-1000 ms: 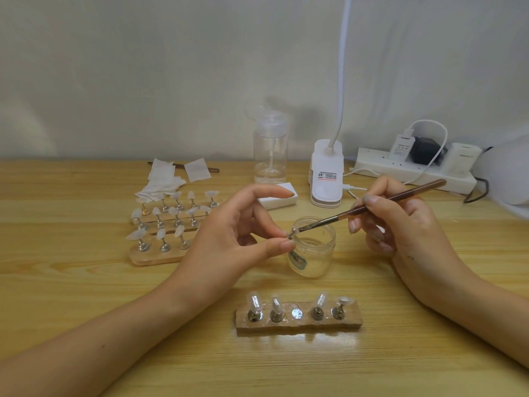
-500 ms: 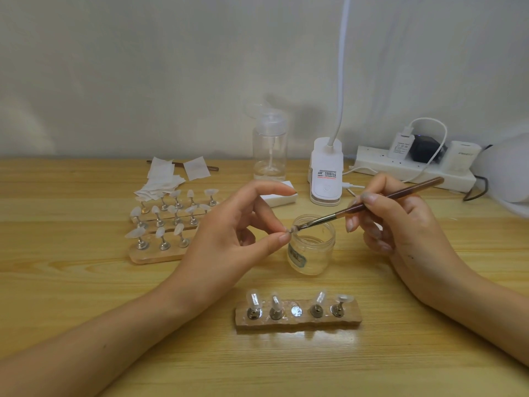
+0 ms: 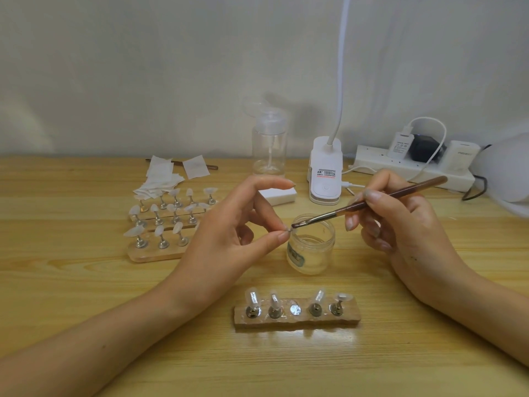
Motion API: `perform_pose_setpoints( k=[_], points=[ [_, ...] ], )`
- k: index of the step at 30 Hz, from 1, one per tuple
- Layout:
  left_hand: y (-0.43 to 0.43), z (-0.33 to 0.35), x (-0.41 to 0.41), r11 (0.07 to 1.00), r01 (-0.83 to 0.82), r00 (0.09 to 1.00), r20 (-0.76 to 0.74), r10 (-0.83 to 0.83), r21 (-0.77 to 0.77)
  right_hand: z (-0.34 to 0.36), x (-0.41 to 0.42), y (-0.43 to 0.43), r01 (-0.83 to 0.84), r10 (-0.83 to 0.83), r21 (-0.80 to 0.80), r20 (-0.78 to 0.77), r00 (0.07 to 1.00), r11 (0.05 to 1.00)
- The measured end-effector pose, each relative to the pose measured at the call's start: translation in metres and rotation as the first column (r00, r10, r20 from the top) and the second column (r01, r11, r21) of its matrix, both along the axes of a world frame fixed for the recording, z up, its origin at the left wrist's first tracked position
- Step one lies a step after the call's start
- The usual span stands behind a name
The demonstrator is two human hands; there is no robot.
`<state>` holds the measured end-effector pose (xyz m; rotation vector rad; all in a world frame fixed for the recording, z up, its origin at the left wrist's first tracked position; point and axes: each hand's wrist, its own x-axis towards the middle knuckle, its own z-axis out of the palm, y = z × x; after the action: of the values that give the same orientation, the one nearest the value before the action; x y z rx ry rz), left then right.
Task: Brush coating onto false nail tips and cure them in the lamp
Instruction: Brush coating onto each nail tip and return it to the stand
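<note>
- The left hand [image 3: 229, 239] pinches one nail tip [image 3: 288, 230] between the thumb and a fingertip, over the near rim of the jar [image 3: 312, 253]. Its other fingers are lifted and loosely bent.
- The right hand [image 3: 400, 224] grips one brush [image 3: 372, 202] like a pen, with the bristles touching the pinched tip.
- The single clear jar stands open on the table [image 3: 86, 282] between the two hands.
- The near holder block [image 3: 297, 320] has five places: four stands carry tips, and the middle place shows only a bare metal disc.
- At back left, three rows of tip stands [image 3: 171, 213] sit together. The nearest row shows three before the left hand hides the rest.
- Behind them are one pump bottle [image 3: 269, 147], one clip lamp [image 3: 326, 173], one power strip [image 3: 372, 160] with three plugs, and a pile of wipes [image 3: 160, 179].
</note>
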<state>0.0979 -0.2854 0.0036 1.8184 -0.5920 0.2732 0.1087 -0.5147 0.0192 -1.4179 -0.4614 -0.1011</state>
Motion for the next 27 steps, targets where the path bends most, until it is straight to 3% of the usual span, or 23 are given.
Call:
perform_pose_setpoints(
  k=[5,9,14,27],
  points=[
    [0.0003,-0.0005,-0.0002,1.000,0.000,1.000,0.002,0.000,0.003,-0.0016,0.0021,-0.0003,0.057,-0.058,-0.029,-0.038,0.998,0.998],
    [0.0004,-0.0011,-0.0001,1.000,0.000,1.000,0.005,0.000,0.010,-0.0016,0.0008,-0.0005,-0.012,0.012,-0.017,0.005,1.000,1.000],
    [0.0003,-0.0010,0.0001,1.000,0.000,1.000,0.007,0.000,0.016,-0.0022,0.0022,-0.0012,0.056,-0.057,-0.028,-0.040,0.998,0.998],
    [0.0000,0.0001,-0.0004,1.000,0.002,1.000,-0.004,-0.002,0.012,-0.0017,0.0010,-0.0004,0.010,-0.011,-0.028,-0.027,1.000,1.000]
  ],
)
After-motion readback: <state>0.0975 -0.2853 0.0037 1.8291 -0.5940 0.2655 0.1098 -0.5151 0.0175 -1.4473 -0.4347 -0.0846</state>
